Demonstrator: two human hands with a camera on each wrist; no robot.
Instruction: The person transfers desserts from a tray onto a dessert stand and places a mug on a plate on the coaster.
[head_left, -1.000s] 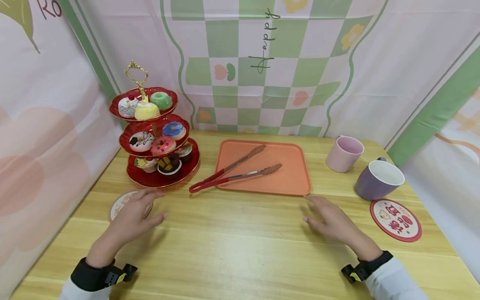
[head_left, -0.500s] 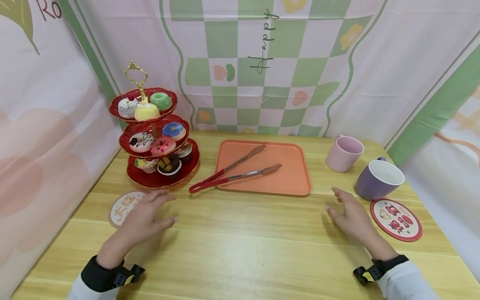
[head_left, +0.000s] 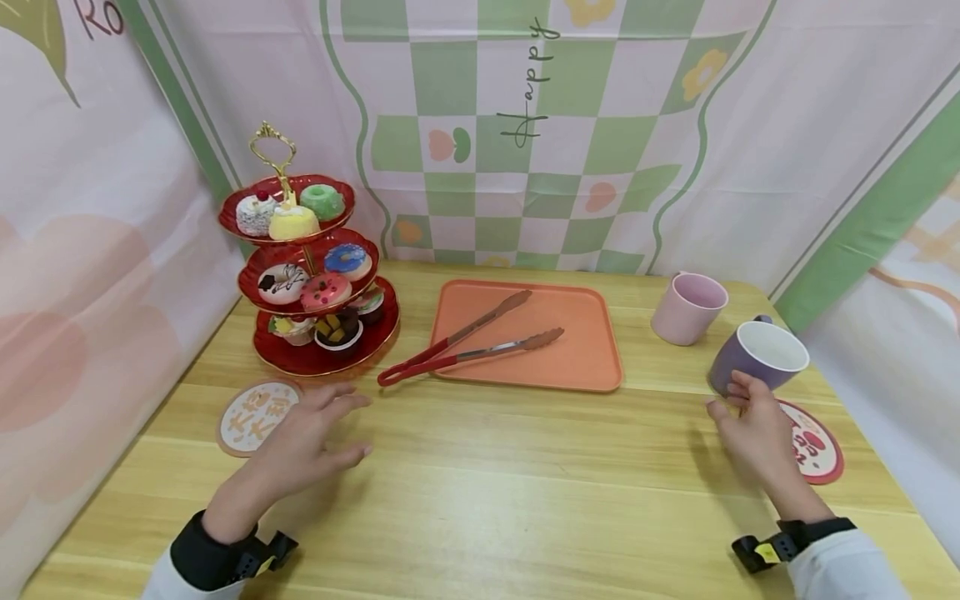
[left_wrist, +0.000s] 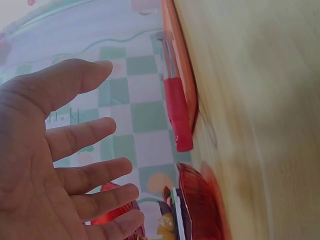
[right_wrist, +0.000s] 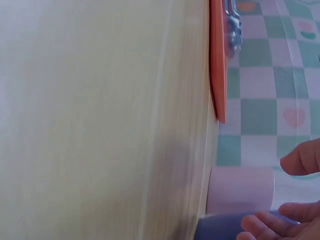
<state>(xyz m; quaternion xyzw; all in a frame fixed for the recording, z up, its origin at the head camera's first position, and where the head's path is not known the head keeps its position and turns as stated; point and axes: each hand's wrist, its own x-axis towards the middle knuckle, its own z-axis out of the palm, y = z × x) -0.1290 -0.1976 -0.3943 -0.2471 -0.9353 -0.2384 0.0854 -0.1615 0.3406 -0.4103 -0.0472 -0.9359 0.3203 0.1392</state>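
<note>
My right hand (head_left: 759,432) hovers over the red-rimmed coaster (head_left: 823,454), its fingertips overlapping the near side of the purple mug (head_left: 738,367) in the head view. Nothing is in its grasp. The right wrist view has the fingers spread at the lower right, beside the pink mug (right_wrist: 241,190) and part of the purple one. My left hand (head_left: 303,446) is held above the table just right of the peach-rimmed coaster (head_left: 251,417), fingers apart and holding nothing. Red-handled tongs (head_left: 427,362) lie spread across the orange tray (head_left: 585,358), handles jutting past its left edge.
At the back left stands a three-tier red stand (head_left: 307,360) with cakes, donuts and cupcakes. The pink mug stands behind and left of the purple one. A patterned cloth (head_left: 510,100) rises behind the wooden table (head_left: 480,500), with more cloth on both sides.
My right hand has moved right, from near the tray's corner to the purple mug, now covering part of the red-rimmed coaster. The left hand has drifted slightly right, uncovering the peach-rimmed coaster.
</note>
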